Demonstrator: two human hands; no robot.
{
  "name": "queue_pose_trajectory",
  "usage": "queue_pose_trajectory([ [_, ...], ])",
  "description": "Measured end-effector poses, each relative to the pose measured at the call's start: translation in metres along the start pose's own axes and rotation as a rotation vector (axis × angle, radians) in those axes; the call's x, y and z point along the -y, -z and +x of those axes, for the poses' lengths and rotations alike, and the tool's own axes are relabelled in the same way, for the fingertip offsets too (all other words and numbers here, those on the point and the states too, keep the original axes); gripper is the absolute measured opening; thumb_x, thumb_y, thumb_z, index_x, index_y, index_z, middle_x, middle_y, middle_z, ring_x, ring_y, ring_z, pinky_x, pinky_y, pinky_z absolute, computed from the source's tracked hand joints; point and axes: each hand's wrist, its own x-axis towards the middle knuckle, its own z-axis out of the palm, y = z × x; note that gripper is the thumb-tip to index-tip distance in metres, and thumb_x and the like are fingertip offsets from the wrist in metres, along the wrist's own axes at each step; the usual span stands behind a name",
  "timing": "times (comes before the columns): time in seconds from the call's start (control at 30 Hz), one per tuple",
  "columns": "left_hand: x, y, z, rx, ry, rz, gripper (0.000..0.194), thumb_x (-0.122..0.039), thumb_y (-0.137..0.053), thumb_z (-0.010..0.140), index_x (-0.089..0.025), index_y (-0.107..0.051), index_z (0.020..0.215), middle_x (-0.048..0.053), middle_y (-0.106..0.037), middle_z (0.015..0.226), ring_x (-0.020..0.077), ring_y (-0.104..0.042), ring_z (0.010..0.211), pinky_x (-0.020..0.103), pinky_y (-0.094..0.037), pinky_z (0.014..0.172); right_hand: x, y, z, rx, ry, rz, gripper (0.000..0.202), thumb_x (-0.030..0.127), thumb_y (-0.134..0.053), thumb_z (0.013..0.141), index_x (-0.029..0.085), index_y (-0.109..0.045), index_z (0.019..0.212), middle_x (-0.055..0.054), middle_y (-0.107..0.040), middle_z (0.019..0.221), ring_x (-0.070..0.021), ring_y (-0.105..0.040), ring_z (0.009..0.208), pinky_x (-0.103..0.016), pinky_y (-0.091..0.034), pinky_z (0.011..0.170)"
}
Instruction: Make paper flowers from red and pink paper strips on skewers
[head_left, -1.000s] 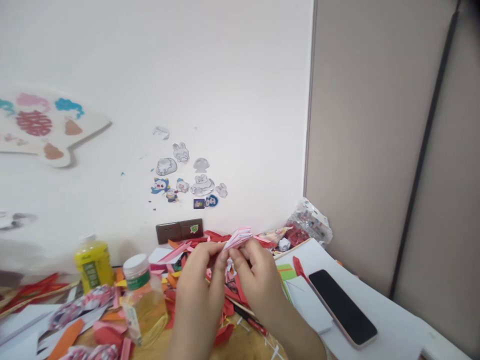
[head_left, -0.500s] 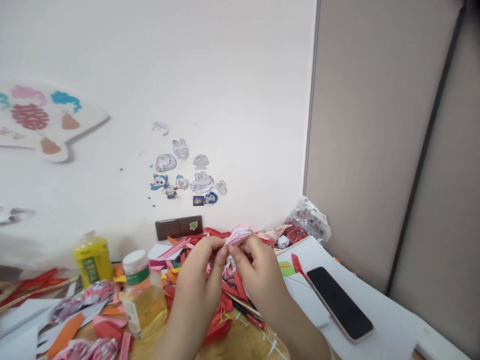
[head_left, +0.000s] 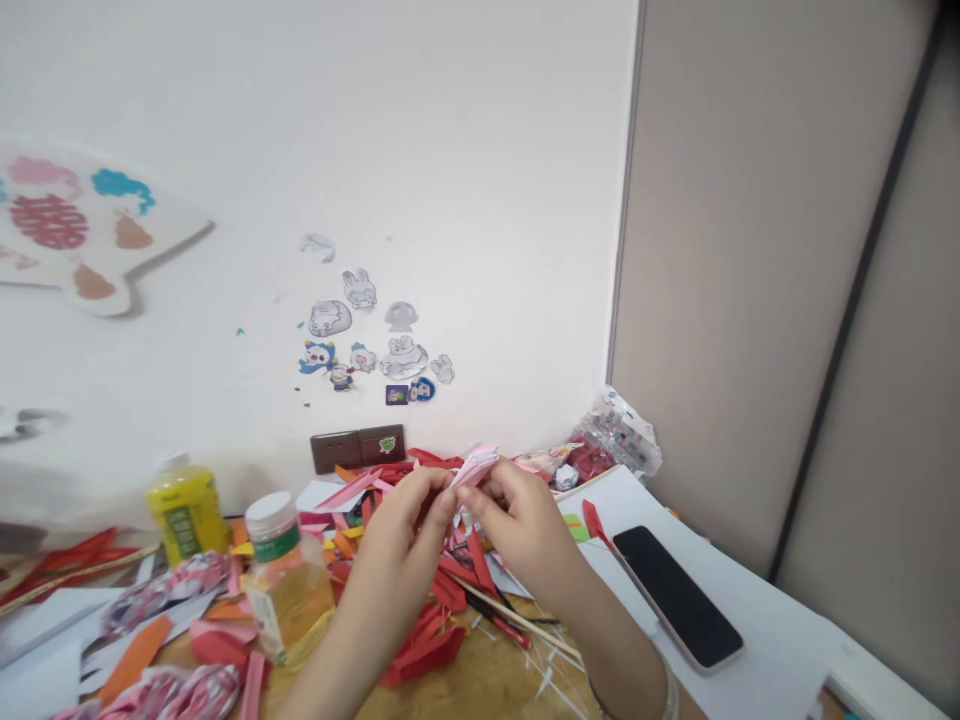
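Between both hands, above the cluttered table, is a small pleated piece of pink and white folded paper (head_left: 477,462). My left hand (head_left: 416,510) pinches its lower left side between thumb and fingers. On the other side, my right hand (head_left: 517,510) grips it with the thumb in front and the fingers curled behind. The fingertips of both hands nearly meet at the paper's base, and its lower end is partly hidden by them. Below the hands lie red folded paper strips (head_left: 424,650) and a dark pen-like stick (head_left: 499,618).
On the left stand a yellow bottle (head_left: 186,510) and a clear jar of amber liquid (head_left: 289,590). A phone (head_left: 679,598) rests on white paper (head_left: 780,640) at right. Stickers (head_left: 403,357) and a wall socket (head_left: 357,449) are on the wall behind; a clear plastic bag (head_left: 619,430) sits in the corner.
Both hands keep hold of the folded paper, which is tilted slightly more upright. The forearms have spread a little apart, and the view has shifted slightly.
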Motion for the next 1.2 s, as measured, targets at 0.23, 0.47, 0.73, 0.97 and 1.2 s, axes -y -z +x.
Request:
queue_pose_trajectory([
  [0.23, 0.018, -0.023, 0.001, -0.243, -0.369, 0.397, 0.023, -0.021, -0.044, 0.089, -0.017, -0.052, 0.110, 0.011, -0.065, 0.098, 0.0217, -0.063, 0.089, 0.033, -0.052, 0.073, -0.014, -0.004, 0.008, -0.117, -0.089, 0.167, 0.016, 0.032, -0.050, 0.083, 0.017, -0.055, 0.079, 0.002, -0.051, 0.064, -0.0128, -0.047, 0.060, -0.023, -0.036, 0.056],
  [0.47, 0.037, -0.037, -0.006, -0.482, -0.600, 0.816, 0.031, -0.007, -0.046, 0.086, -0.009, -0.050, 0.117, 0.020, -0.067, 0.097, 0.0278, -0.064, 0.090, 0.038, -0.053, 0.073, -0.013, -0.011, 0.007, -0.095, -0.134, 0.290, 0.021, 0.037, -0.053, 0.082, 0.015, -0.054, 0.080, 0.003, -0.049, 0.062, -0.0127, -0.048, 0.061, -0.023, -0.038, 0.058],
  [0.73, 0.022, -0.028, -0.005, -0.359, -0.305, 0.408, 0.027, -0.019, -0.039, 0.090, -0.012, -0.062, 0.104, 0.013, -0.071, 0.091, 0.0219, -0.067, 0.084, 0.032, -0.053, 0.075, 0.001, -0.001, 0.002, -0.028, -0.025, 0.122, 0.014, 0.027, -0.048, 0.086, 0.017, -0.051, 0.077, 0.002, -0.050, 0.067, -0.0113, -0.047, 0.062, -0.021, -0.036, 0.055],
  [0.97, -0.003, -0.014, -0.007, -0.229, 0.012, 0.005, 0.025, -0.033, -0.047, 0.086, -0.018, -0.065, 0.094, 0.003, -0.068, 0.077, 0.0164, -0.060, 0.067, 0.024, -0.046, 0.060, -0.001, 0.008, 0.001, 0.033, 0.055, 0.170, 0.010, 0.025, -0.052, 0.085, 0.017, -0.057, 0.080, 0.002, -0.055, 0.068, -0.0103, -0.050, 0.061, -0.021, -0.039, 0.056],
  [1.2, -0.014, -0.007, -0.008, -0.077, 0.185, -0.400, 0.028, -0.039, -0.055, 0.082, -0.017, -0.056, 0.065, -0.006, -0.045, 0.051, 0.0099, -0.041, 0.049, 0.020, -0.031, 0.047, -0.001, 0.019, 0.001, 0.064, 0.063, 0.227, 0.015, 0.031, -0.058, 0.083, 0.017, -0.056, 0.078, 0.001, -0.058, 0.066, -0.0113, -0.054, 0.061, -0.022, -0.041, 0.057],
])
